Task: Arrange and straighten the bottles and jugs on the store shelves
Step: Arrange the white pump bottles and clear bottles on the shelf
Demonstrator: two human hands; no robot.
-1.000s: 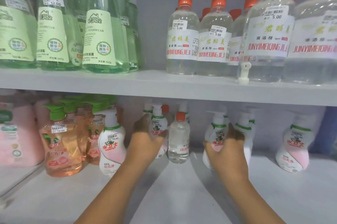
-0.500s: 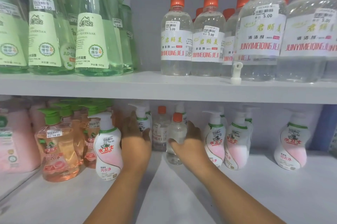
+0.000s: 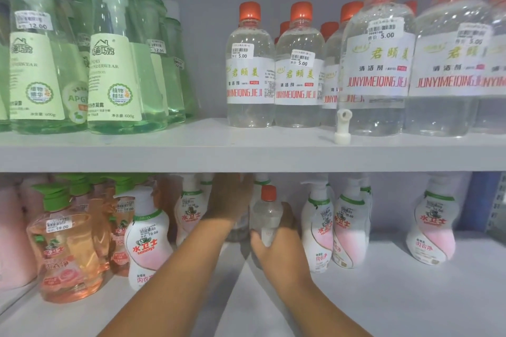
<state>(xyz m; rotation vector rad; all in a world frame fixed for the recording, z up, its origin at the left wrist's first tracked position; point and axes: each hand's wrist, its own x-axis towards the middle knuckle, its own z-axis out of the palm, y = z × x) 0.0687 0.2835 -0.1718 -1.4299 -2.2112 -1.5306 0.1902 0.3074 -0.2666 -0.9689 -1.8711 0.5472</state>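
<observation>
On the lower shelf (image 3: pixel 383 295), my right hand (image 3: pixel 276 249) grips a small clear bottle with an orange cap (image 3: pixel 267 213), held upright. My left hand (image 3: pixel 230 199) reaches deeper, over a second clear bottle (image 3: pixel 239 229) behind it; that bottle is mostly hidden and I cannot see whether the fingers grip it. White-and-pink pump bottles stand on both sides: one at the left front (image 3: pixel 149 240), one behind (image 3: pixel 190 213), two to the right (image 3: pixel 317 229) (image 3: pixel 351 229) and one further right (image 3: pixel 432 229).
Orange pump bottles with green tops (image 3: pixel 65 249) crowd the lower left. The upper shelf (image 3: pixel 191 150) carries green bottles (image 3: pixel 115 62) at left, clear orange-capped bottles (image 3: pixel 250 68) at right, and a loose white nozzle (image 3: pixel 342 128) near its edge.
My left hand has left the white pump bottle and reached deeper towards the rear clear bottle. My right hand's grip has closed round the front clear bottle and raised it slightly.
</observation>
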